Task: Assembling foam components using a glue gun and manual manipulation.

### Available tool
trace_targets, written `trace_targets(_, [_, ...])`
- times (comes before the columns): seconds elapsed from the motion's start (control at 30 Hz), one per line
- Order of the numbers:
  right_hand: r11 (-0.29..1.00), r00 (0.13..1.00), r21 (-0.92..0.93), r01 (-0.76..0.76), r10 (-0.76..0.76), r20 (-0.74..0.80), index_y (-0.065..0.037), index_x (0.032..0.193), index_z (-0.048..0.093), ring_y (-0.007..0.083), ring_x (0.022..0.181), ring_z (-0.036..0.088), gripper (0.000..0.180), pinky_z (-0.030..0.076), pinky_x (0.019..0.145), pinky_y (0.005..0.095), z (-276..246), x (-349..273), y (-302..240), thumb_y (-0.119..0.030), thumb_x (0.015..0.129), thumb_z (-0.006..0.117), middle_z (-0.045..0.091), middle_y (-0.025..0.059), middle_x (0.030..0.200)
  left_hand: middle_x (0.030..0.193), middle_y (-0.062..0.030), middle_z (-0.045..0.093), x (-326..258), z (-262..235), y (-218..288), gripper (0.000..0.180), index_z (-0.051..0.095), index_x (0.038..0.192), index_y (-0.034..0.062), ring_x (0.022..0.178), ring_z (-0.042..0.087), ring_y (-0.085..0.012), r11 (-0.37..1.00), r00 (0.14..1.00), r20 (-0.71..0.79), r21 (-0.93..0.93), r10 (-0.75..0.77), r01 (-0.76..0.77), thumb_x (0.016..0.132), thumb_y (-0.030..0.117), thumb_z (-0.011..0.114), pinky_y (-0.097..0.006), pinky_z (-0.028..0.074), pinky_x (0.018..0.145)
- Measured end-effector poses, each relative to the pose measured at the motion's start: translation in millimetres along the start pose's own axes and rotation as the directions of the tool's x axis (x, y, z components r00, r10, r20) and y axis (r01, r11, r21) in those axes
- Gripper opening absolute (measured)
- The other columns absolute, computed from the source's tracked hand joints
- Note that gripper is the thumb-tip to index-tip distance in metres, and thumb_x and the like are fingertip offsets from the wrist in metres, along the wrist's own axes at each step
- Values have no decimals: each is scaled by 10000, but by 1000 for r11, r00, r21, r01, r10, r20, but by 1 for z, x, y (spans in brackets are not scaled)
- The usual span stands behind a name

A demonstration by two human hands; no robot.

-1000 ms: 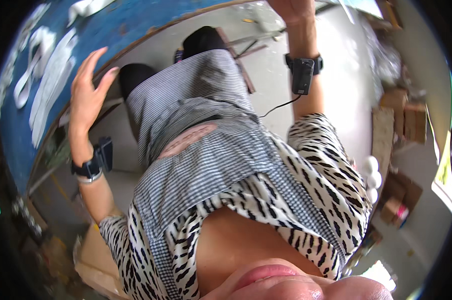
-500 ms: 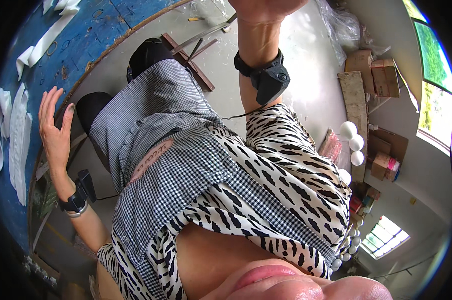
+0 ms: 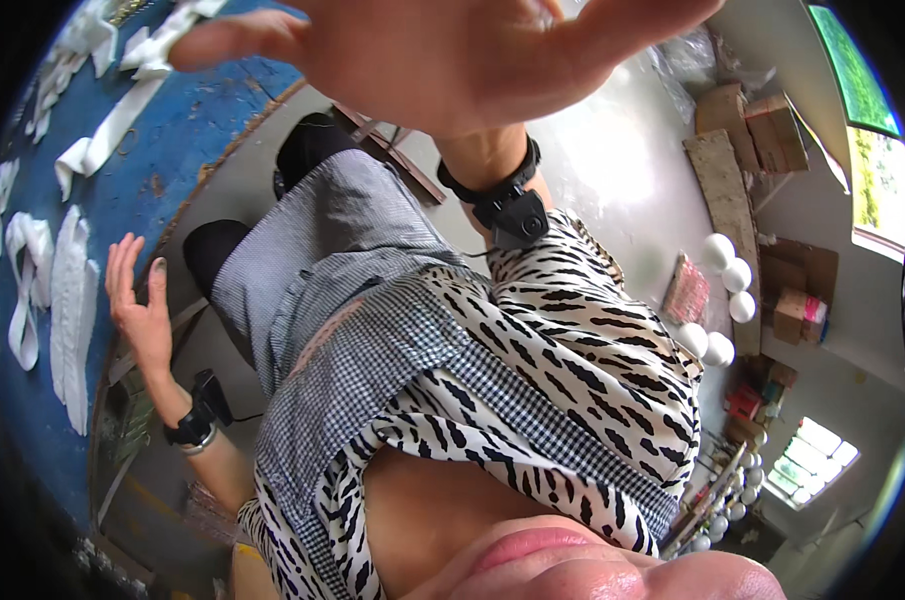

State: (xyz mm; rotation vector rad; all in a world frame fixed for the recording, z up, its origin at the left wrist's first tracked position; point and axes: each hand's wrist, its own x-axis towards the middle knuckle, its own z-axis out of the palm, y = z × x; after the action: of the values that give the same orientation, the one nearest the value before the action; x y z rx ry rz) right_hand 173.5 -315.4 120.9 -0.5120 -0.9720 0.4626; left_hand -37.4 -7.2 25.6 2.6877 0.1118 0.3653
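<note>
My right hand fills the top of the view, very close to the camera, palm spread and fingers apart, holding nothing. A black wrist device is strapped just below it. My left hand hangs open at the left, fingers spread, beside the edge of a blue table; it holds nothing and wears a black wrist device. Between the hands are my checked apron and zebra-patterned top.
White moulded pieces lie in rows on the blue table. Wooden slats lie on the pale floor. At the right are white balls, cardboard boxes and a window.
My right hand has risen toward the camera and now covers the top of the view. The view has tilted, and my left hand sits lower beside the table edge.
</note>
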Motion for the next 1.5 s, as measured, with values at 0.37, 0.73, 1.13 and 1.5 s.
trace_targets(0.37, [-225, 781, -748, -624, -184, -597, -57, 1146, 624, 219, 959, 637, 387, 479, 827, 320, -170, -94, -84, -329, 871, 637, 658, 117, 1097, 1119, -117, 624, -29, -9, -33, 244, 622, 1083, 17, 1060, 574, -270, 966, 958, -135, -75, -254, 246, 855, 103, 631, -353, 434, 922])
trace_targets(0.73, [-675, 704, -505, -538, -30, -710, -71, 882, 718, 351, 873, 646, 659, 485, 784, 427, -267, -44, -41, -690, 772, 520, 678, 185, 847, 1468, -120, 317, -5, 38, 3, 795, 358, 1378, 26, 1376, 259, -265, 983, 995, -100, 182, -13, 31, 761, 378, 714, -471, 198, 1100])
trace_targets(1.13, [266, 526, -496, -827, 54, -848, -53, 814, 629, 94, 568, 508, 221, 403, 548, 229, -221, -27, -56, -272, 835, 650, 602, 18, 721, 1499, -79, 259, -23, 42, 20, 875, 327, 1406, 56, 1396, 208, -236, 975, 991, -130, 219, -10, 39, 705, 368, 747, -451, 167, 1125])
trace_targets(1.5, [108, 887, -911, -398, -210, -412, 34, 949, 585, 154, 730, 571, 207, 457, 745, 271, -122, -10, -75, -109, 823, 666, 613, 80, 847, 1486, -42, 299, -16, 57, 20, 811, 342, 1410, 109, 1374, 271, -210, 980, 995, -97, 201, 21, -1, 722, 264, 742, -427, 220, 1103])
